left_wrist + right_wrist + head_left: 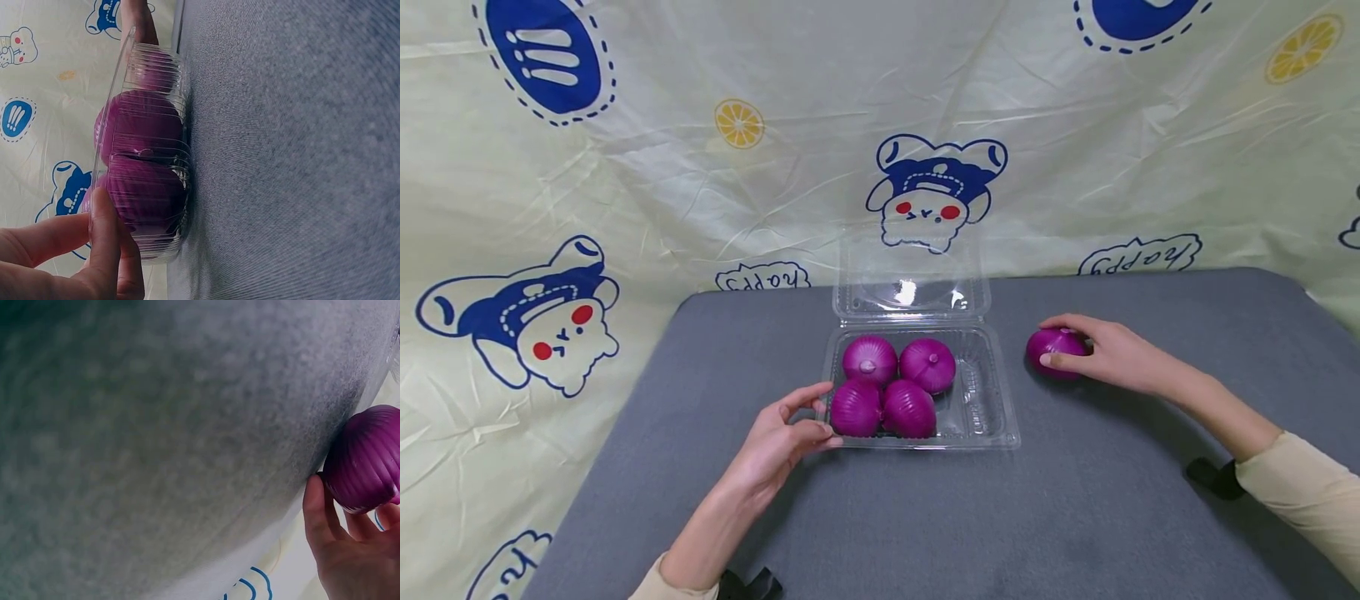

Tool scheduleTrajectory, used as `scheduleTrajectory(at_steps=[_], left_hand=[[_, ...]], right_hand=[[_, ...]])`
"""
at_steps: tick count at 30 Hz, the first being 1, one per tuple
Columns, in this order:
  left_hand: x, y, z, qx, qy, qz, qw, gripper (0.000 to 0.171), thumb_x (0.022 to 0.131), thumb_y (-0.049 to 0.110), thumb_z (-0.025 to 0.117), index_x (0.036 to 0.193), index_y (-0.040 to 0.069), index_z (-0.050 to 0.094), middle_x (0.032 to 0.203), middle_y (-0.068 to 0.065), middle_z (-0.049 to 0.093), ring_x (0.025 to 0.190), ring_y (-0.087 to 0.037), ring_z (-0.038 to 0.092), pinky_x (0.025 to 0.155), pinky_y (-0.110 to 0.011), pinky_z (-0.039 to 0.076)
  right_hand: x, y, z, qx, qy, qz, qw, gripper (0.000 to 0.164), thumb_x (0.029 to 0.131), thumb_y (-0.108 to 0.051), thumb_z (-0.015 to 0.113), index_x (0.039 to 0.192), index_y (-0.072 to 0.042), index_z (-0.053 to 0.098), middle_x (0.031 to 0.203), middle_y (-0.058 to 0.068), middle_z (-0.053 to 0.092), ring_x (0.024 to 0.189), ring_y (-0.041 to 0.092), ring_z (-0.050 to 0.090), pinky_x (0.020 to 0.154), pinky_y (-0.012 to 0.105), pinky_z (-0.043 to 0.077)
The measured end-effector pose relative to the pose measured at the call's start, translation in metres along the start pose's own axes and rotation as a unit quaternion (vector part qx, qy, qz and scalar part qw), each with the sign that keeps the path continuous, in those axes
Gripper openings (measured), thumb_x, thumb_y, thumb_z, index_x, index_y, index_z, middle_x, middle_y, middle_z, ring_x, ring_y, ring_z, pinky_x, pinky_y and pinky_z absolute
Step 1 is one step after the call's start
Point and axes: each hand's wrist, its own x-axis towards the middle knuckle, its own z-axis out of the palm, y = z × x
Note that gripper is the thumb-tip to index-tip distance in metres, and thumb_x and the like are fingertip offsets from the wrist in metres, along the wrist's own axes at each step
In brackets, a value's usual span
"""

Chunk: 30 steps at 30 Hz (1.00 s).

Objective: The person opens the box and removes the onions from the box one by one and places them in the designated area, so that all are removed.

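Observation:
A clear plastic clamshell container (977,392) sits on the table with its lid (913,296) raised at the back. Several purple onions (927,365) fill its left and middle part; the right part holds none. At the container's near left corner, my left hand (782,437) pinches the rim between thumb and fingers. The left wrist view shows the thumb (104,219) against the ribbed wall. To the right of the container, my right hand (1116,354) grips another purple onion (1051,343) with fingers and thumb around it. That onion (369,459) appears at or just above the tabletop.
A grey cloth covers the table (1075,517). Behind it hangs a pale printed curtain (805,200), which the raised lid stands close to. Black straps (1213,477) are at both wrists, by the beige sleeves.

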Motion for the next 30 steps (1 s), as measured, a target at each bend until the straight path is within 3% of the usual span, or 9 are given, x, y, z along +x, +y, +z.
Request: scheduleTrajectory(at_steps=[10, 20, 30], left_hand=[[0.001, -0.001, 0.0, 0.002, 0.004, -0.003, 1.0, 0.058, 0.085, -0.016, 0.053, 0.141, -0.002, 0.048, 0.11, -0.017, 0.041, 0.075, -0.021, 0.061, 0.085, -0.038, 0.058], [0.0, -0.001, -0.002, 0.003, 0.003, -0.007, 1.0, 0.06, 0.085, -0.016, 0.053, 0.143, -0.001, 0.046, 0.109, -0.015, 0.041, 0.075, -0.021, 0.061, 0.087, -0.038, 0.057], [0.001, -0.001, 0.0, -0.004, 0.01, -0.009, 0.9999, 0.059, 0.085, -0.017, 0.053, 0.141, 0.0, 0.048, 0.108, -0.015, 0.041, 0.073, -0.021, 0.061, 0.085, -0.038, 0.058]], right_hand=[[-0.004, 0.001, 0.0, 0.005, -0.003, -0.004, 1.0, 0.062, 0.089, -0.044, 0.069, 0.139, -0.011, 0.051, 0.128, 0.017, 0.056, 0.107, 0.032, 0.055, 0.08, 0.043, 0.053], [-0.006, -0.006, -0.007, 0.03, -0.01, -0.022, 0.999, 0.064, 0.091, -0.038, 0.069, 0.141, -0.006, 0.046, 0.134, 0.02, 0.052, 0.115, 0.039, 0.055, 0.089, 0.056, 0.052], [-0.012, -0.029, -0.01, -0.016, 0.06, -0.049, 0.997, 0.06, 0.088, -0.033, 0.074, 0.138, -0.008, 0.053, 0.138, 0.015, 0.051, 0.123, 0.036, 0.048, 0.099, 0.062, 0.043]])
